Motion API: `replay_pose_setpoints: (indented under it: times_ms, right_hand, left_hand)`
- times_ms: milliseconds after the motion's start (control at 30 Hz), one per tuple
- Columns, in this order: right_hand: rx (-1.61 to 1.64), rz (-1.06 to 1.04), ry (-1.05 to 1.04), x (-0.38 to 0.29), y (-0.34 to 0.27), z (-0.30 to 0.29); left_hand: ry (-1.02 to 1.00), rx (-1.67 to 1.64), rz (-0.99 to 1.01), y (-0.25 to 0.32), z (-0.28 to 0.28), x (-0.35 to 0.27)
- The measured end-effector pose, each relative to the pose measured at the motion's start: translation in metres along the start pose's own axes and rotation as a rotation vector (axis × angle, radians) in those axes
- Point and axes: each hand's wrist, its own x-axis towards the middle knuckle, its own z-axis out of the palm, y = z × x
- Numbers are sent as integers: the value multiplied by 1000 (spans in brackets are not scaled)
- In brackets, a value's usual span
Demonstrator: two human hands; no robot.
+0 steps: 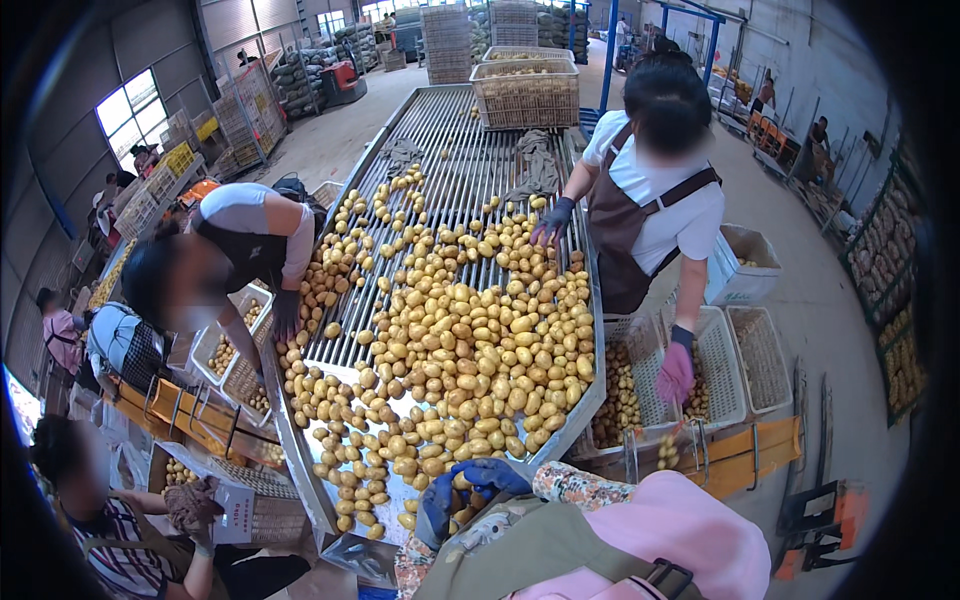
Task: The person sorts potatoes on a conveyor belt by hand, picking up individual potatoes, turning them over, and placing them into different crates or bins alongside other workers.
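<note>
A heap of potatoes (465,352) covers the near half of a metal sorting table (397,424). At its front edge, close to my apron (517,555), my left hand (436,504) and my right hand (491,475) wear blue gloves and face each other. Several potatoes (466,504) lie cupped between them, partly hidden by the fingers. The right glove reaches across the top of these potatoes; the left one curves around their left side. Other potatoes (367,499) rest loosely on the bare metal left of my hands.
Co-workers stand at the table's right (652,202) and left (247,240); another person (127,517) sits lower left. Plastic crates (724,367) flank the right side. A loaded crate (525,94) sits on the rollers (442,120) at the far end, beyond grey cloths (536,165).
</note>
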Motion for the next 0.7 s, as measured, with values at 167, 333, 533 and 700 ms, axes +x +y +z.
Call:
replay_pose_setpoints:
  times_ms: [167,333,533,700]
  right_hand:
    - [63,-229,-260,-1,10,4]
    - [-44,-48,-61,17,51,-5]
    - [-93,-88,-47,-1,25,2]
    - [130,-82,-74,1,33,3]
  left_hand:
    - [-111,-702,-823,-4,15,-22]
    - [7,-758,-781,1,23,-31]
    - [-122,-723,-848,5,16,-20]
    - [-95,-825,-796,-11,25,-30]
